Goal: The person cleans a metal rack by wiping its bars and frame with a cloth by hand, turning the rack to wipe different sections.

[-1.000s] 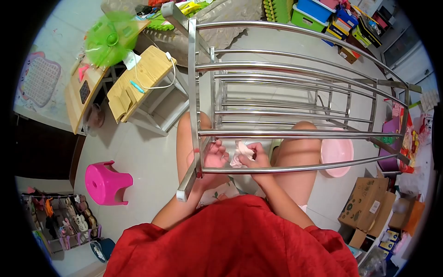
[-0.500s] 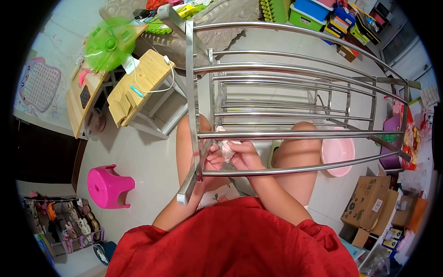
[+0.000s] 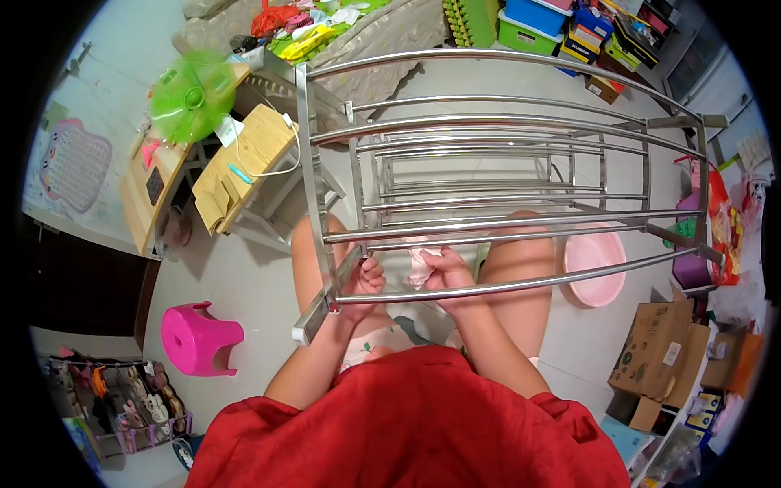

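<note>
A metal rack (image 3: 488,221) of shiny tubes lies tilted across my knees, in front of my body. My right hand (image 3: 452,281) pinches a crumpled pale pink cloth (image 3: 421,267), seen between the lower bars. Beside the rack's left end, my left hand (image 3: 366,281) is closed with its fingers curled. The rack's short end bar crosses in front of part of that hand and hides its palm side, so I cannot make out what it holds, if anything. The cloth is apart from my left hand.
A pink basin (image 3: 595,272) sits on the floor to the right, above an open cardboard box (image 3: 651,346). To the left are a magenta stool (image 3: 199,333), a small wooden-topped table (image 3: 252,159) and a green fan (image 3: 193,98). Storage boxes (image 3: 533,32) stand at the back.
My hands have moved apart; the cloth stays in my right hand and no longer meets my left fingers. The rack's left end has shifted left and its lower bars sit slightly higher in view.
</note>
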Motion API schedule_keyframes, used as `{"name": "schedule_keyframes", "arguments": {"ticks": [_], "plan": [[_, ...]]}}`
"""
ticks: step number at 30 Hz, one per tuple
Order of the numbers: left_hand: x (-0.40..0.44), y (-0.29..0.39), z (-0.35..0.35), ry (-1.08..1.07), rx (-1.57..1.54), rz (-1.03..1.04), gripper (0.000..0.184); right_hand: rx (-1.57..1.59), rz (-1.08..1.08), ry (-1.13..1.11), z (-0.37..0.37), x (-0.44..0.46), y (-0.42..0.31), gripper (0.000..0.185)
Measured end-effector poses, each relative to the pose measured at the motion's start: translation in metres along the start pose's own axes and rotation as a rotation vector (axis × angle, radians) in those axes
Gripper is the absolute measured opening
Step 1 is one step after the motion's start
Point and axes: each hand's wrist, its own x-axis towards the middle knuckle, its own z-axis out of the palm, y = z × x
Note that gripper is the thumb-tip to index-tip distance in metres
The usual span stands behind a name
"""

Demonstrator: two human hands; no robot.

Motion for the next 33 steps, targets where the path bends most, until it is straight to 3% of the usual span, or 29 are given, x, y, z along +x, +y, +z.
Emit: {"name": "schedule_keyframes", "arguments": {"ticks": [1,6,8,9,24,26,28,30,33], "plan": [[0.003,0.002,-0.007,-0.084,0.013,-0.008,0.036,0.023,0.019,0.008,0.0,-0.001,0.001,0.024],[0.007,0.004,-0.012,-0.086,0.021,0.025,0.034,0.066,0.042,-0.161,-0.028,0.004,0.01,0.026],[0.007,0.007,-0.002,0.002,0.085,0.013,0.034,0.034,0.039,-0.078,-0.015,-0.001,0.007,0.029],[0.007,0.008,-0.001,-0.076,0.086,-0.004,0.034,0.056,0.024,-0.075,-0.017,0.003,0.01,0.031],[0.015,0.022,-0.002,-0.086,-0.092,-0.113,0.03,0.048,0.034,0.033,-0.015,0.03,0.034,0.038],[0.017,0.022,-0.005,-0.081,-0.156,-0.132,0.025,0.024,0.04,0.013,-0.001,0.033,0.032,0.041],[0.013,0.014,-0.002,0.014,-0.125,0.013,0.022,0.026,0.078,-0.261,0.014,0.032,0.025,0.042],[0.011,0.011,-0.001,-0.01,-0.091,0.065,0.022,0.017,0.111,-0.339,0.027,0.027,0.016,0.037],[0.014,0.015,-0.009,-0.028,-0.173,0.029,0.019,0.059,0.184,-0.191,0.004,0.033,0.021,0.042]]}}
